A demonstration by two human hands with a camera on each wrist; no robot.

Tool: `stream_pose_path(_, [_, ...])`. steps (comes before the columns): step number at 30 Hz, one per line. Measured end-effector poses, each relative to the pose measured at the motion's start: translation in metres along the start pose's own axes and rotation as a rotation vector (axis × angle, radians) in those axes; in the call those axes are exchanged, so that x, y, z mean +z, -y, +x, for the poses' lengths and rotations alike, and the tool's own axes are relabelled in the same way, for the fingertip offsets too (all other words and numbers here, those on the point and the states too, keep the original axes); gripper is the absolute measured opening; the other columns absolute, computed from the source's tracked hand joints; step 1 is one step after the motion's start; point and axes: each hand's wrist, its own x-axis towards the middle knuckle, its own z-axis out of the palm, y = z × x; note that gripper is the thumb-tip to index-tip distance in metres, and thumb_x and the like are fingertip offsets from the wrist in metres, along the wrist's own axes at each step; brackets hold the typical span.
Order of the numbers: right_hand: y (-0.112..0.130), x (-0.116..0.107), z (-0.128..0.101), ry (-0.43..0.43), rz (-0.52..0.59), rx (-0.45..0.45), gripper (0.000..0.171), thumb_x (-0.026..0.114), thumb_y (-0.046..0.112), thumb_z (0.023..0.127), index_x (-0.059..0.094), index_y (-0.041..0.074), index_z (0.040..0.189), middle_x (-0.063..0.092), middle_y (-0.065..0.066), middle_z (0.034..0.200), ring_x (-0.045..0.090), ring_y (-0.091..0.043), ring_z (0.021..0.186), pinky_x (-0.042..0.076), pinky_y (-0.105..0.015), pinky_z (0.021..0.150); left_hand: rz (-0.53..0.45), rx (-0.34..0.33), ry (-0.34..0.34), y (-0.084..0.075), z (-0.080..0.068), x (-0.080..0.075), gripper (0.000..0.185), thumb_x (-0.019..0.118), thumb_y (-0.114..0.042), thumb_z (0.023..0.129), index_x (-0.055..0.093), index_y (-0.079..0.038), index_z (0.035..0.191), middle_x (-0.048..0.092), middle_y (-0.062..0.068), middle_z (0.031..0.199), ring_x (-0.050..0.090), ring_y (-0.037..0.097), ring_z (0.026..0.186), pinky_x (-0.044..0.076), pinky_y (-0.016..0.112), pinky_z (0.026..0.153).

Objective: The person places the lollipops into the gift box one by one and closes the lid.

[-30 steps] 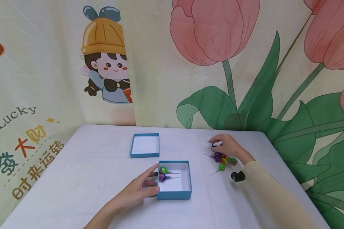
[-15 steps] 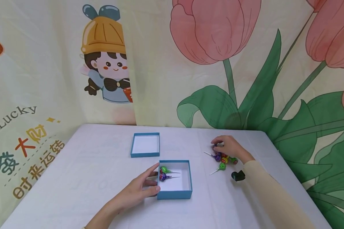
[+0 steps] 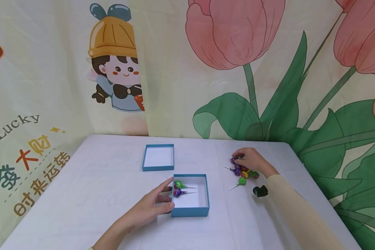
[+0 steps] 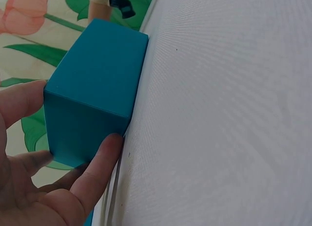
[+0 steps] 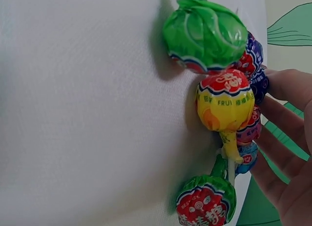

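My left hand (image 3: 151,205) rests its fingers and thumb against the left side of a blue open box (image 3: 190,212). In the left wrist view, the fingertips press on the blue box wall (image 4: 92,70). Inside the box lie a green lollipop (image 3: 178,186) and a purple lollipop (image 3: 177,193), sticks pointing right. My right hand (image 3: 251,161) reaches over a lollipop pile, thumb and fingers around a purple lollipop (image 3: 233,160). In the right wrist view, the thumb meets a dark purple wrapper (image 5: 261,84); a yellow lollipop (image 5: 226,102) and a green lollipop (image 5: 204,36) sit in front.
A shallow blue lid (image 3: 158,168) lies behind the box, its white inside facing up. Another green lollipop (image 3: 242,181) lies at the pile's near side. A black wrist device (image 3: 260,191) hangs by the right sleeve. A printed curtain (image 3: 168,69) stands behind the white table (image 3: 112,180).
My right hand has shifted slightly right at the pile, and a purple lollipop now shows between its thumb and fingers. The left hand and the box have stayed put.
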Motion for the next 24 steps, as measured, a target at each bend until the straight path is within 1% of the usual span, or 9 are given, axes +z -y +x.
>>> stream_pose_path(7, [0.009,-0.001,0.001,0.011,-0.012,0.028,0.027,0.071,0.013,0.102,0.076,0.007,0.128,0.073,-0.009,0.122,0.065,-0.027,0.111,0.057,-0.047,0.100,-0.004,-0.003,-0.002,0.002,0.000,0.000,0.083,0.073,-0.035,0.102,0.025,-0.029,0.170,0.042,0.019,0.164,0.059,0.034,0.134,0.051,0.059,0.108])
stream_pose_path(11, [0.013,-0.003,0.000,0.022,-0.026,0.038,0.025,0.070,0.013,0.103,0.076,0.007,0.127,0.073,-0.011,0.124,0.065,-0.027,0.110,0.056,-0.048,0.101,-0.004,-0.002,0.000,0.001,0.000,0.000,0.083,0.073,-0.035,0.103,0.025,-0.030,0.170,0.042,0.019,0.164,0.059,0.034,0.135,0.051,0.059,0.108])
stream_pose_path(18, [0.012,-0.001,-0.001,0.018,-0.059,0.019,0.025,0.070,0.016,0.104,0.077,0.009,0.127,0.074,-0.010,0.126,0.065,-0.029,0.116,0.054,-0.051,0.106,0.000,0.012,0.002,0.001,0.000,-0.001,0.082,0.073,-0.034,0.103,0.025,-0.029,0.170,0.042,0.020,0.164,0.059,0.034,0.135,0.050,0.058,0.109])
stream_pose_path(24, [0.011,0.001,0.001,-0.010,-0.068,-0.019,0.023,0.070,0.015,0.104,0.077,0.009,0.125,0.075,-0.008,0.122,0.067,-0.029,0.117,0.054,-0.051,0.106,0.005,0.013,0.001,0.000,-0.001,-0.001,0.082,0.073,-0.034,0.103,0.026,-0.029,0.170,0.042,0.019,0.164,0.059,0.034,0.135,0.050,0.059,0.109])
